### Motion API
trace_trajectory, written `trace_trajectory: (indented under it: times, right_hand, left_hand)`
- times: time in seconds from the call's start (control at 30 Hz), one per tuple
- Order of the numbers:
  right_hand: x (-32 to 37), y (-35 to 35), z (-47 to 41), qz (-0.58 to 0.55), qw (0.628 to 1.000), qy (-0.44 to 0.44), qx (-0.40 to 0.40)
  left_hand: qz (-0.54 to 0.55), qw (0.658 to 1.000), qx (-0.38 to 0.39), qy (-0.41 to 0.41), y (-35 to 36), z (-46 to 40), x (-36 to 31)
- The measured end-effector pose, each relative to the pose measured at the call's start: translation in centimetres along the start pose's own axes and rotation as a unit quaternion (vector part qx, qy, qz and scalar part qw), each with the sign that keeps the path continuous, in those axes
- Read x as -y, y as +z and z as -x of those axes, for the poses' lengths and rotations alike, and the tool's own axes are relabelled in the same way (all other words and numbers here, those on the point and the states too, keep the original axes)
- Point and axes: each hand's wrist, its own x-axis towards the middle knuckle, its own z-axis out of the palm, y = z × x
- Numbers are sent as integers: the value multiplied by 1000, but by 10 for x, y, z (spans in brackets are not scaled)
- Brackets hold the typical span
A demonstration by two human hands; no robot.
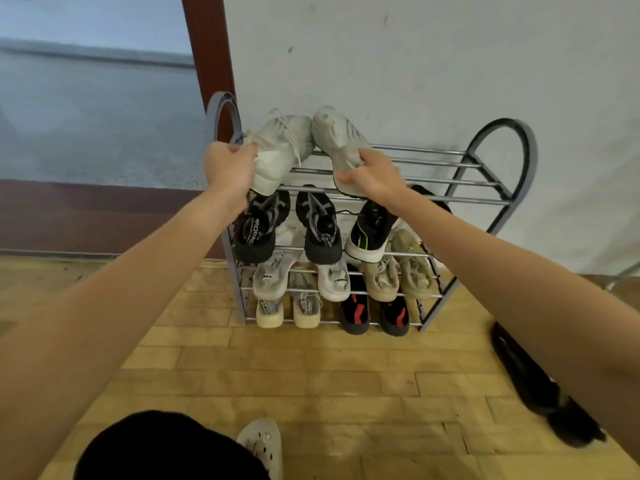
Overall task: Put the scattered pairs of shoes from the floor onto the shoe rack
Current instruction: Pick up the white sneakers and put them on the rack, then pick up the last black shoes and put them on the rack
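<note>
Head view: left hand (pixel 230 168) grips the heel of one white sneaker (pixel 284 147), right hand (pixel 372 176) clasps the heel of the other white sneaker (pixel 337 140); both rest, toes toward the wall, on the top tier of the shoe rack (pixel 450 183).

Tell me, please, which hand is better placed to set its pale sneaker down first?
Probably the right hand: its white knit sneaker already lies across the grey metal shoe rack; the left hand's sneaker overhangs the front.
</note>
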Motion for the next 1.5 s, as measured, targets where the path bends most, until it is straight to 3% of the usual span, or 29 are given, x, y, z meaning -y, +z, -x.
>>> trace_trajectory:
  times: [0.23,0.5,0.6,0.67,0.77,0.9,1.1,1.27,1.5]
  right_hand:
    - [-16,-4,-29,58,998,7,25]
    - [-41,-12,-7,103,992,-64,32]
    - [-47,-20,18,125,988,-83,28]
    - [-58,-24,40,149,984,-101,-5]
    - [-94,-24,81,186,972,-118,-84]
    - [-179,-25,137,218,970,-74,-81]
    - [-343,-53,220,254,954,156,7]
    - [-460,-88,261,171,919,356,4]
    - [-587,-95,278,114,885,451,-5]
  left_hand:
    - [-49,995,-57,-61,16,-23,16]
    - [-106,985,-66,-117,29,12,15]
    - [-84,986,-117,-81,35,48,14]
    - [-101,987,-110,-54,44,82,24]
    - [-161,985,-31,-63,61,129,56]
    - [-248,957,145,-36,94,176,99]
    - [-304,894,328,19,172,252,139]
    - [-338,832,439,24,257,316,170]
    - [-361,760,536,79,376,377,238]
